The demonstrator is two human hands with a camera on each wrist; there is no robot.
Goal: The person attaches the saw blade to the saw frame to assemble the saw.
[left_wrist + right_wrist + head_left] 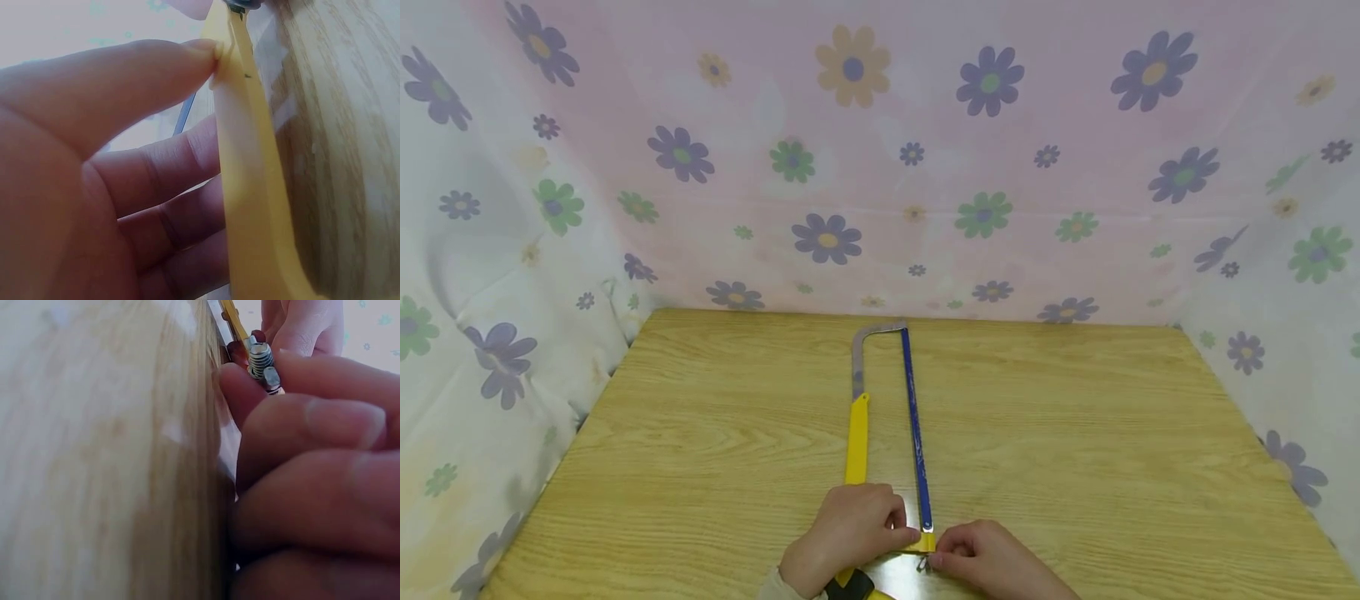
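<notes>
A hacksaw lies on the wooden table, its yellow frame [857, 442] on the left and its blue blade [916, 425] running along the right side. The blade's near end meets a yellow corner piece at the bottom. My left hand [853, 525] grips the near part of the frame; in the left wrist view, the thumb presses the yellow bar [247, 156] and the other fingers lie behind it. Just beyond that corner, my right hand [992, 558] pinches the small metal wing nut [923, 564]. A threaded bolt [260, 359] shows between the right fingertips in the right wrist view.
The saw's bent metal front arm [859, 354] reaches toward the table's back edge. Wood-grained tabletop [1075, 433] extends on both sides of the saw. A flower-patterned cloth [925, 192] hangs behind the table and along its left and right sides.
</notes>
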